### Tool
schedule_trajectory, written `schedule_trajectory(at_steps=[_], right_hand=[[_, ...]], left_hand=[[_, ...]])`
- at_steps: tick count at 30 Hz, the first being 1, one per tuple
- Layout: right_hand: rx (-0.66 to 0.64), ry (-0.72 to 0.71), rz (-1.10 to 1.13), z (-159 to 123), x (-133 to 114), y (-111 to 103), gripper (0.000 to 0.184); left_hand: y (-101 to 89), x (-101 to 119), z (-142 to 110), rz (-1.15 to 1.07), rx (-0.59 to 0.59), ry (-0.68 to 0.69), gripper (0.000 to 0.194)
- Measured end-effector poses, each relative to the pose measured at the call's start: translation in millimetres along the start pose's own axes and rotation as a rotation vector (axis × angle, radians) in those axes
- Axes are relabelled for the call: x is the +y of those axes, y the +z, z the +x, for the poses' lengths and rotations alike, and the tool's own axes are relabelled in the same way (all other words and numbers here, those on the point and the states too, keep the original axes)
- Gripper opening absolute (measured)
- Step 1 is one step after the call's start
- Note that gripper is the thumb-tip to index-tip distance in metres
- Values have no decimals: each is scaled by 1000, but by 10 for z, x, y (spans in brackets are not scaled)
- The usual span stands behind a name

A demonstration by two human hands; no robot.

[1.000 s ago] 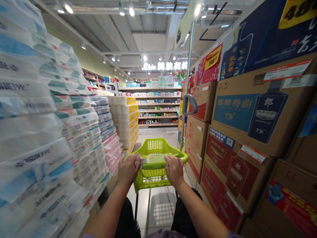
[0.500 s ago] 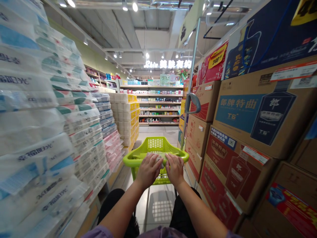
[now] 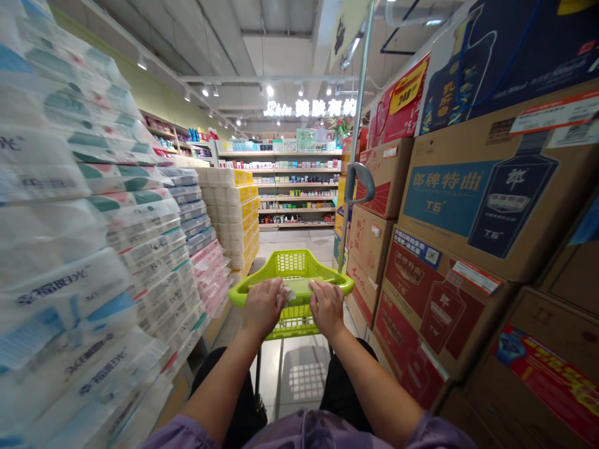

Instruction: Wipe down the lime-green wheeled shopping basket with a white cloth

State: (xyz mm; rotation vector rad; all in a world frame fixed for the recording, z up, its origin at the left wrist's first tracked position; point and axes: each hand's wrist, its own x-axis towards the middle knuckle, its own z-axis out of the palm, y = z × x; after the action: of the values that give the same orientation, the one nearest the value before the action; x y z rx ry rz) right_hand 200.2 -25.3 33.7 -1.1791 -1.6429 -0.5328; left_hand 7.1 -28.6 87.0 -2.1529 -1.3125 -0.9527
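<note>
Lime-green plastic mesh shopping cart (image 3: 296,265) mid-aisle, plastic-wrapped tissue stacks (image 3: 154,249) close on the left, brown cardboard liquor cartons (image 3: 449,187) close on the right, pale tiled floor (image 3: 299,246) open ahead toward far shelving (image 3: 299,190). Left hand (image 3: 263,307) and right hand (image 3: 326,308) clamped on its curved rim (image 3: 339,285), slightly apart.

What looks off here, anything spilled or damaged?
Nothing looks spilled or damaged. The one oddity is a crumpled white item, possibly paper or plastic, pinched under the left hand against the rim of the green shopping cart. It looks like loose stray material, whereas the right hand holds the rim with nothing visible in it.
</note>
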Motion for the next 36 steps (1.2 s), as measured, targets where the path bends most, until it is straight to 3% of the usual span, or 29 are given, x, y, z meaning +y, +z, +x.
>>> schedule_trajectory(at_steps=[4,7,11,20,24,29,36], right_hand=[[-5,4,4,-3,4,-1,32],[-21,-11,-20,-8,18,-4,31],[-34,-11,-14,-12,24,-11,33],[-15,9,11,-9,-15,-8,32],[-19,20,4,-2,-41,21,31],[-5,19,8,0,-48,49,31],[-30,5,13,-11,-23,11,31]], left_hand=[[59,231,-48,-62,16,289,31],[95,323,-55,-93,15,358,32],[94,266,-83,-74,34,298,33],[-48,-325,-342,36,114,30,27],[-27,-390,-323,52,140,-69,25],[36,-134,-232,22,136,-36,25],[126,360,-176,-67,91,287,30]])
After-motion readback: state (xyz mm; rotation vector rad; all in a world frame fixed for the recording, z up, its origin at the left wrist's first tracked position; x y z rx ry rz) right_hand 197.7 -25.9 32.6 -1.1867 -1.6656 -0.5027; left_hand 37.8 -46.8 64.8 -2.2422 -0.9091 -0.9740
